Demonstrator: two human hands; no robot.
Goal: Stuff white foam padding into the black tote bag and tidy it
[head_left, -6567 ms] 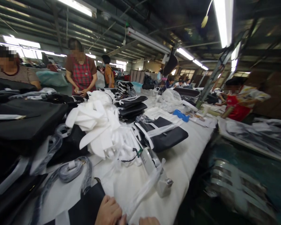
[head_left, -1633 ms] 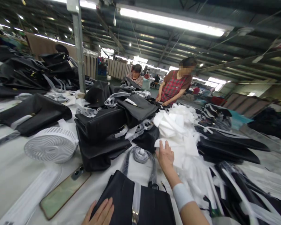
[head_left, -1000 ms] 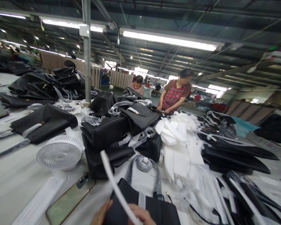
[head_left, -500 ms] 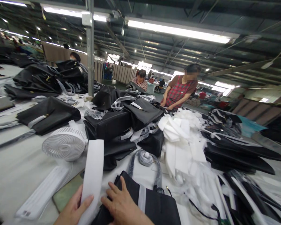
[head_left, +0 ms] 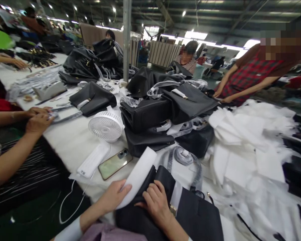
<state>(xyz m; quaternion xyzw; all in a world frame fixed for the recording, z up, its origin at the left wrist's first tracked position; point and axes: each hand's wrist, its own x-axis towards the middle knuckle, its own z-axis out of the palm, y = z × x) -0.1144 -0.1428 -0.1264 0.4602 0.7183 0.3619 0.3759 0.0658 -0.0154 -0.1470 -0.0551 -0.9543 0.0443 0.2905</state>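
My left hand (head_left: 114, 195) is closed on a strip of white foam sheet (head_left: 139, 172), thumb on top, with the strip slanting up and away over the bag. Beneath both hands lies a black handbag (head_left: 202, 214), with a pale wrapped strap across its front and a gold-coloured clasp. My right hand (head_left: 157, 202) has its fingers curled over the bag's upper edge, which looks lifted and folded there. What lies inside the bag is hidden. Beyond the bag, its plastic-wrapped handle (head_left: 197, 170) loops on the table near a coiled wrapped strap (head_left: 183, 155).
A phone (head_left: 115, 164), a white power bank-like block (head_left: 94, 160) with a cable and a white fan (head_left: 106, 125) stand left. Black bags (head_left: 145, 113) are piled ahead, white foam sheets (head_left: 248, 157) at right. Co-workers' hands (head_left: 38, 122) work at left; another person (head_left: 256, 73) stands at far right.
The view has swung left and down, bringing a co-worker's arms into sight. The foam strip has tilted towards the bag. My right hand has gone from spread fingers to gripping the bag's edge.
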